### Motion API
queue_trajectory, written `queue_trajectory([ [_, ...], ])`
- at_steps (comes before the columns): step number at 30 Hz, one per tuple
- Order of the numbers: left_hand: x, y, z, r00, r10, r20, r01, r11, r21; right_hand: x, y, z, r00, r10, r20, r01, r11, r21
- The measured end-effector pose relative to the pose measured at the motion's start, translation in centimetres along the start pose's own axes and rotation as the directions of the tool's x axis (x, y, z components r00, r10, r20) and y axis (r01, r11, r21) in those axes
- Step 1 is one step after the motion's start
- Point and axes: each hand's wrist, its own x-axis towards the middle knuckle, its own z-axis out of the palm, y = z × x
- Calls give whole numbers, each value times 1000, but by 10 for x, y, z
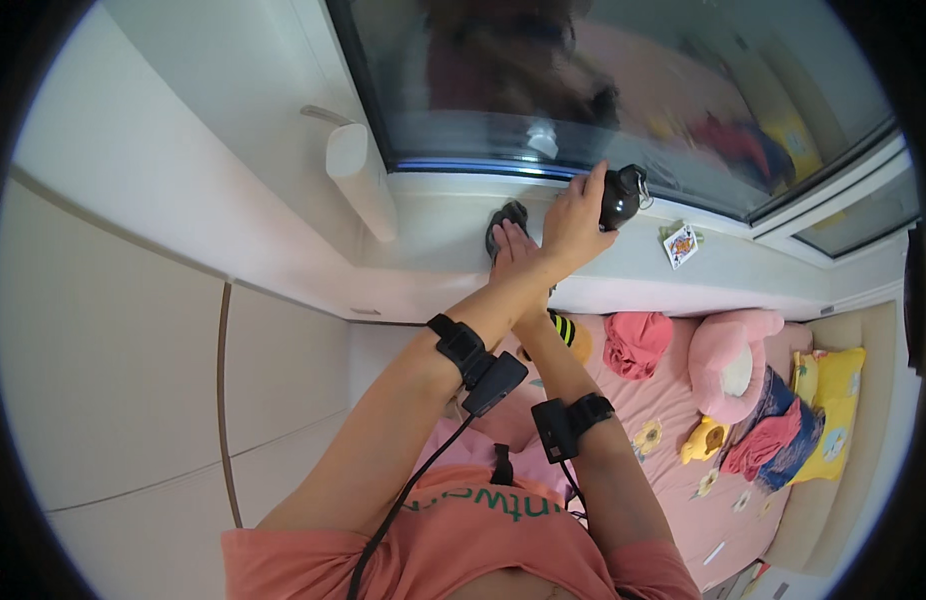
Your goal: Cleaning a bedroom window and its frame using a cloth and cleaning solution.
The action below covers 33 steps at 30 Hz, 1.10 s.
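Note:
My arms cross at the wrists over a white windowsill (425, 217). My left hand (579, 217) reaches over to the right and grips a glossy dark object shaped like a toy grenade (622, 196), with a metal ring at its top, close to the window frame. Below and to the left of it, my right hand (514, 244) has its fingers laid over a black object (508, 216) on the sill. That object is partly covered by the fingers, and my right thumb is hidden. Right of the dark object lies a face playing card (681, 246), over something green.
A dark reflective window (583, 90) rises behind the sill, with a white handle piece (350, 157) at left. White cabinet doors (132, 360) stand at left. On the pink bed (620, 480) lie a pink plush (733, 367), a yellow plush (704, 439) and a yellow pillow (838, 420).

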Motion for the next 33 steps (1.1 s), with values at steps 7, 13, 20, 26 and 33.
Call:
queue_trajectory([
  [7, -35, -3, -81, 939, 117, -323, -67, 985, 161, 18, -3, -23, 979, 172, 109, -198, 925, 325],
  [13, -99, -54, -129, 937, -40, -348, 95, 985, 142, 48, 40, -10, 980, 193, 43, -193, 880, 435],
  [20, -111, -69, -120, 884, -57, -464, 127, 984, 121, 137, 7, 0, 984, -177, 24, 134, 818, 560],
  [26, -115, -75, -127, 897, -134, -421, 221, 961, 164, 139, -7, 38, 883, -468, -11, 453, 848, 276],
  [33, -111, -69, -126, 875, -282, -393, 317, 948, 26, 110, 55, 6, 913, -400, -83, 408, 897, 169],
])
